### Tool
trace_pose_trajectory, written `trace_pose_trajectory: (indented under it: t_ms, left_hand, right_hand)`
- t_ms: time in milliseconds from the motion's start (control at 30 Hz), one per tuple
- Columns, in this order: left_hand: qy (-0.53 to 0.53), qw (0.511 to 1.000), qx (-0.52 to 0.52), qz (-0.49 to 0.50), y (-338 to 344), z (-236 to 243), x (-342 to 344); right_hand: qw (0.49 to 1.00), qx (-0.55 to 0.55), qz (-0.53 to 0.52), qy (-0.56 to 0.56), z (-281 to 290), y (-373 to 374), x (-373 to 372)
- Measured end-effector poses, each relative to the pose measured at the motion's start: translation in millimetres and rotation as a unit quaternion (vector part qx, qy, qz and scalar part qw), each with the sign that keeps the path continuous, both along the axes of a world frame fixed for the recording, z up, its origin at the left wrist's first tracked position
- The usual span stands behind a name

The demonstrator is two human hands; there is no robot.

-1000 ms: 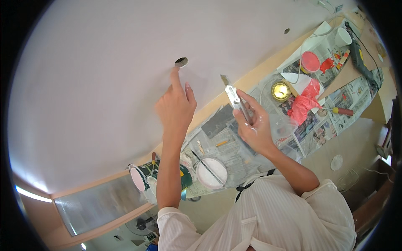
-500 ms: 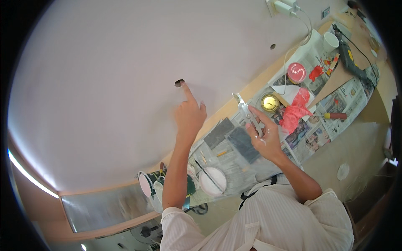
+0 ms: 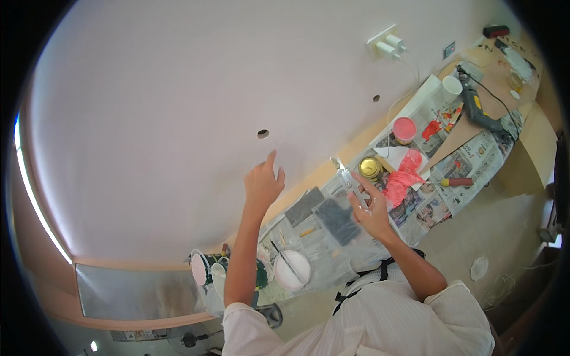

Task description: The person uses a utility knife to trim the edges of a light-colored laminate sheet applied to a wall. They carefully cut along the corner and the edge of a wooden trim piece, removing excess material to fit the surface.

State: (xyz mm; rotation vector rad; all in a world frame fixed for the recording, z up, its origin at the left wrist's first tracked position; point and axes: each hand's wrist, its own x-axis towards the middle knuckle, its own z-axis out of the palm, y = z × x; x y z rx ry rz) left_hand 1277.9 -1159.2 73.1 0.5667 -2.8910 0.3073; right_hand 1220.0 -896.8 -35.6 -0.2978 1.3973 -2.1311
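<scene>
While the left hand [image 3: 263,185] points empty-fingered near a wall hole [image 3: 262,134], the right hand [image 3: 369,210] has its grip clenched on a putty knife [image 3: 348,180].

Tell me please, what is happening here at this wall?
A person stands at a white wall that has a small round hole in it. The left hand is raised with the forefinger pointing up toward the hole, not touching it. The right hand holds a putty knife, blade up. Below lies a floor strip covered with plastic sheet and newspaper, bearing a white bowl, a gold tin, a pink cloth and a drill.
</scene>
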Motion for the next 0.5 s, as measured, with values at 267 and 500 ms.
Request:
trace_pose_trajectory:
  t_ms: [267,500]
  left_hand:
    - [0.187,0.930,0.309,0.067,43,-67,161]
    - [0.123,0.789,0.549,0.246,125,-212,424]
  right_hand:
    - [0.996,-0.072,0.060,-0.008,-28,-1,49]
    - [0.987,0.004,0.111,-0.120,-80,46,142]
